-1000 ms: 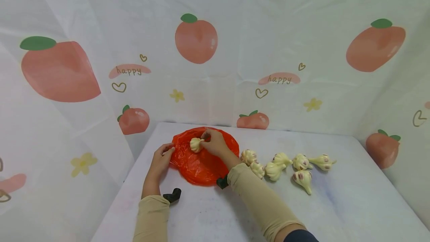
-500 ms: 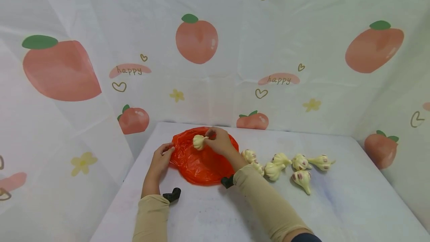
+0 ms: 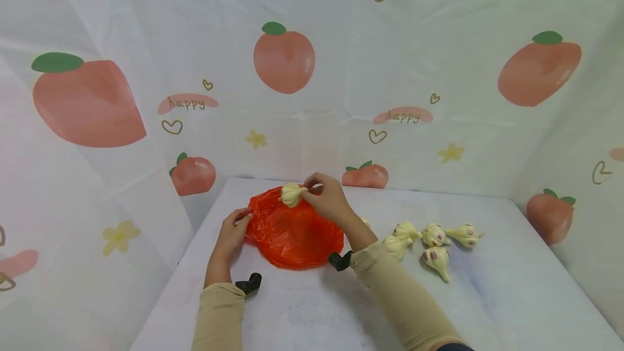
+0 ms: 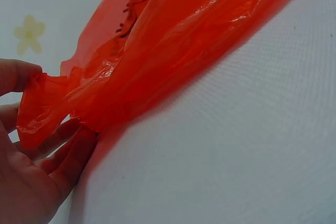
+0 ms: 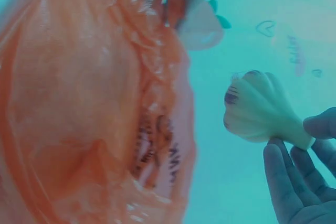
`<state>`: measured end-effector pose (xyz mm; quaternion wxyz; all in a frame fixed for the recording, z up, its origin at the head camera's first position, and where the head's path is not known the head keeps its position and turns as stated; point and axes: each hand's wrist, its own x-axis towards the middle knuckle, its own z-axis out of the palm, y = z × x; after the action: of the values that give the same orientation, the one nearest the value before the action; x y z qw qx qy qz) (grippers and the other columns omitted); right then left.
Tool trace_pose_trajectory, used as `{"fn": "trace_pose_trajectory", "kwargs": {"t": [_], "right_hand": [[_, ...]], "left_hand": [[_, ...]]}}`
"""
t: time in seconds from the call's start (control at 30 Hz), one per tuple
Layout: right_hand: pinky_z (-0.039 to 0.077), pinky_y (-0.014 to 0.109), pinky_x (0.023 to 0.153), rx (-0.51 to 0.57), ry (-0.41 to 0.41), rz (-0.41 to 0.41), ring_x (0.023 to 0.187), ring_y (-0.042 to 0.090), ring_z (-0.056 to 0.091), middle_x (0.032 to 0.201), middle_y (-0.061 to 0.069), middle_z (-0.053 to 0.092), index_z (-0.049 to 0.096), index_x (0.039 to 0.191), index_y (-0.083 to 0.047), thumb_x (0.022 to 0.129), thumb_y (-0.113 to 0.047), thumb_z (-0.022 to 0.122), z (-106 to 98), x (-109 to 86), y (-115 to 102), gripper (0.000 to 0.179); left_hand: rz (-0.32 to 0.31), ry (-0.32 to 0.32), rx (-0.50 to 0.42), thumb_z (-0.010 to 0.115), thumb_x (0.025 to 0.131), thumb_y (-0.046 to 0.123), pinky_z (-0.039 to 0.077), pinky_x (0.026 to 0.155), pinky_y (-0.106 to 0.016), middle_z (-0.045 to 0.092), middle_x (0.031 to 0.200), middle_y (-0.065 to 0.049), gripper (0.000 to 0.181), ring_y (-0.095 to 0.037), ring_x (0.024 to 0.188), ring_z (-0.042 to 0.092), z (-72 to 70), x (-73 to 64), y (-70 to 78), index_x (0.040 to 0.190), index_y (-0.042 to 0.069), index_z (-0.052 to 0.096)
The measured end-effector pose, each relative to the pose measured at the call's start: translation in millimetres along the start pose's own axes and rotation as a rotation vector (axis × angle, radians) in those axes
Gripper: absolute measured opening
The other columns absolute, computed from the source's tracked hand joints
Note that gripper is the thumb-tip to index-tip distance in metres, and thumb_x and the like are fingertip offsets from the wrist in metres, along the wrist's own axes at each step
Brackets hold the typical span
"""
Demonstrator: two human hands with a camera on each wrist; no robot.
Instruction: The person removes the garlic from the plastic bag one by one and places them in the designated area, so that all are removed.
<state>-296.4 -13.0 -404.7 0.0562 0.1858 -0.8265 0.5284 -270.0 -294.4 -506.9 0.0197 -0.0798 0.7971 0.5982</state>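
A crumpled red plastic bag (image 3: pixel 297 240) lies spread on the table, its mouth upward. At its left edge my left hand (image 3: pixel 231 236) pinches a fold of the film; the left wrist view shows the fold (image 4: pixel 44 103) between thumb and fingers. My right hand (image 3: pixel 332 203) grips a garlic bulb (image 3: pixel 291 195) by its stem, raised over the bag's far edge in the head view. From the right wrist, this bulb (image 5: pixel 260 106) shows purple streaks and appears beside the bag (image 5: pixel 73 93), apart from it.
Several more garlic bulbs (image 3: pixel 437 260) lie loose on the white table (image 3: pixel 302 313) right of the bag, some partly behind the right forearm. A white cloth (image 3: pixel 331 69) printed with peaches hangs behind and along both sides. A black camera mount (image 3: pixel 249 284) sits by the left wrist.
The right hand has raised the garlic bulb from over the bag's inside, up and slightly right toward the far edge. The left hand has stayed at the bag's left edge.
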Motion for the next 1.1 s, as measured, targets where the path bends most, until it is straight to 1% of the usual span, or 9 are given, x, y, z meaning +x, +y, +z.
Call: {"fn": "trace_pose_trajectory", "kwargs": {"t": [0.17,0.3,0.57,0.63,0.77,0.83,0.97,1.03,1.1], "right_hand": [[0.067,0.038,0.083,0.018,-0.004,-0.008,0.107,0.028,0.076,0.116,0.010,0.070,0.070,0.108,-0.010,0.098,-0.015,0.075,-15,-5.8,-10,0.012],[0.066,0.040,0.086,0.020,0.000,-0.029,0.110,0.033,0.076,0.117,0.011,0.069,0.069,0.109,-0.009,0.099,-0.015,0.075,-29,-11.3,-13,0.013],[0.066,0.043,0.086,0.044,0.032,-0.091,0.103,0.035,0.078,0.112,0.014,0.070,0.071,0.107,-0.005,0.096,-0.012,0.078,-57,-24.3,-15,0.015],[0.066,0.041,0.086,0.039,0.047,-0.096,0.102,0.034,0.078,0.111,0.014,0.070,0.071,0.107,-0.005,0.096,-0.013,0.079,-64,-29.0,-14,0.015],[0.064,0.032,0.086,0.020,0.067,-0.105,0.103,0.032,0.077,0.111,0.013,0.070,0.071,0.109,-0.006,0.096,-0.011,0.078,-78,-38.4,-10,0.016],[0.063,0.027,0.085,0.017,0.078,-0.114,0.103,0.032,0.077,0.111,0.013,0.070,0.071,0.111,-0.005,0.096,-0.009,0.078,-85,-42.8,-8,0.017],[0.063,0.023,0.080,0.006,0.105,-0.133,0.100,0.035,0.078,0.111,0.016,0.069,0.071,0.111,-0.002,0.095,-0.008,0.079,-101,-52.7,-5,0.018],[0.063,0.023,0.079,0.005,0.119,-0.119,0.099,0.032,0.079,0.110,0.016,0.069,0.071,0.109,-0.002,0.095,-0.008,0.079,-110,-58.7,-5,0.017],[0.064,0.023,0.079,0.010,0.134,-0.100,0.099,0.026,0.079,0.110,0.015,0.069,0.071,0.109,-0.002,0.096,-0.009,0.078,-119,-65.1,-3,0.016]], "left_hand": [[0.003,0.007,0.014,0.048,0.113,0.034,0.044,0.122,-0.053,0.047,0.158,-0.017,0.047,-0.037,0.144,0.049,0.4,0.6,-0.1,0.155,0.012,0.050],[0.004,0.008,0.018,0.047,0.113,0.033,0.043,0.123,-0.054,0.047,0.158,-0.018,0.047,-0.038,0.144,0.048,0.5,0.9,-0.1,0.154,0.010,0.050],[-0.010,0.014,0.036,0.047,0.113,0.033,0.042,0.124,-0.055,0.046,0.159,-0.019,0.048,-0.038,0.146,0.047,0.8,0.7,-0.2,0.156,0.011,0.049],[-0.011,0.014,0.035,0.047,0.113,0.033,0.042,0.123,-0.055,0.046,0.160,-0.019,0.048,-0.038,0.146,0.047,0.7,0.7,-0.5,0.156,0.011,0.049],[-0.009,0.013,0.025,0.047,0.113,0.033,0.043,0.123,-0.054,0.046,0.159,-0.018,0.048,-0.038,0.145,0.048,1.3,0.3,-0.2,0.155,0.011,0.049],[-0.010,0.015,0.024,0.047,0.113,0.033,0.043,0.123,-0.054,0.047,0.159,-0.018,0.048,-0.037,0.145,0.048,1.9,0.2,0.1,0.155,0.011,0.049],[-0.016,0.012,0.026,0.047,0.113,0.035,0.043,0.123,-0.053,0.046,0.159,-0.017,0.049,-0.037,0.144,0.047,2.6,-0.5,0.8,0.156,0.012,0.049],[-0.019,0.009,0.029,0.047,0.113,0.035,0.043,0.123,-0.053,0.046,0.159,-0.017,0.049,-0.037,0.144,0.047,2.7,-0.8,0.8,0.156,0.012,0.049],[-0.019,0.007,0.031,0.047,0.113,0.035,0.043,0.123,-0.054,0.045,0.159,-0.017,0.049,-0.037,0.144,0.047,2.5,-1.2,0.6,0.156,0.012,0.048]]}}
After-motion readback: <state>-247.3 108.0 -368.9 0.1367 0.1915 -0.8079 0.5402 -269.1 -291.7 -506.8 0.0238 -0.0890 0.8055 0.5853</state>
